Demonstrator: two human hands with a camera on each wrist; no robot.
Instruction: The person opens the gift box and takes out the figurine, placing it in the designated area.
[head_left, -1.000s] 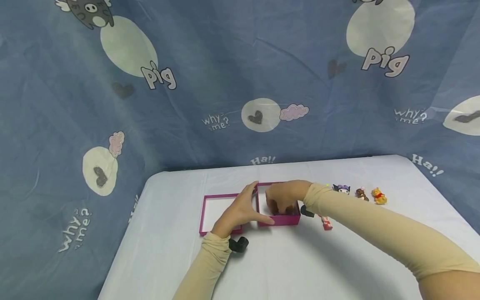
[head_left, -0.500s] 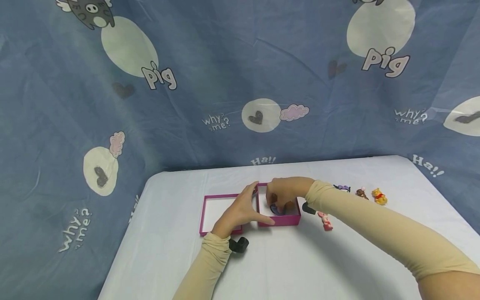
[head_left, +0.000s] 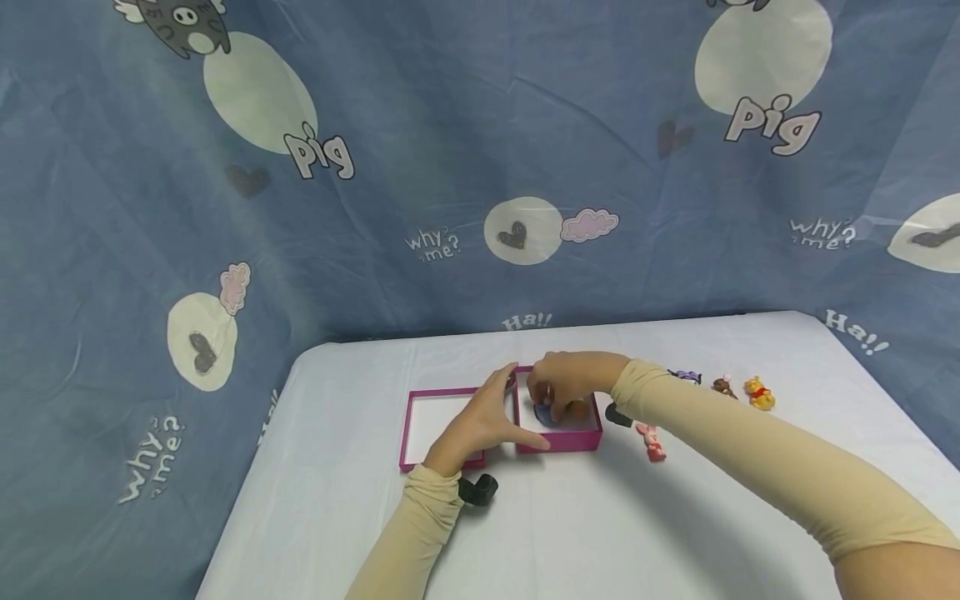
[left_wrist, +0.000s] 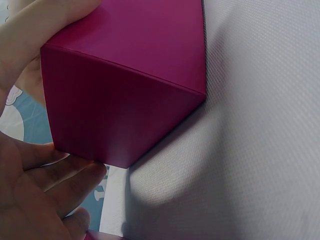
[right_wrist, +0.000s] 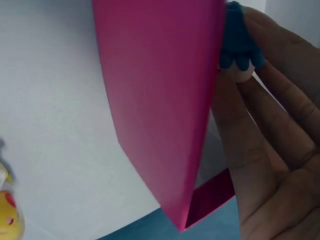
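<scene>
A magenta box (head_left: pixel 564 442) with a white inside stands on the table. My left hand (head_left: pixel 480 421) grips it at its left end, the thumb on the front wall and the fingertips (left_wrist: pixel 95 172) at the far edge of the side wall in the left wrist view. My right hand (head_left: pixel 566 379) reaches into the box from above. Between thumb and fingers it pinches a small blue toy figure (right_wrist: pixel 239 37) with rounded feet and a pale underside. The box wall and the fingers hide part of the figure. What else lies inside cannot be made out.
A shallow magenta-rimmed tray (head_left: pixel 405 429) with a white inside lies left of the box, partly under my left hand. Toy figures lie to the right: a pink-red one (head_left: pixel 651 442), a purple one (head_left: pixel 686 377), a brown one (head_left: pixel 722 386) and a yellow bear (head_left: pixel 759 393).
My right hand has moved slightly left and back inside the box, and the blue figure shows more at its fingertips. The left hand and the box have stayed put.
</scene>
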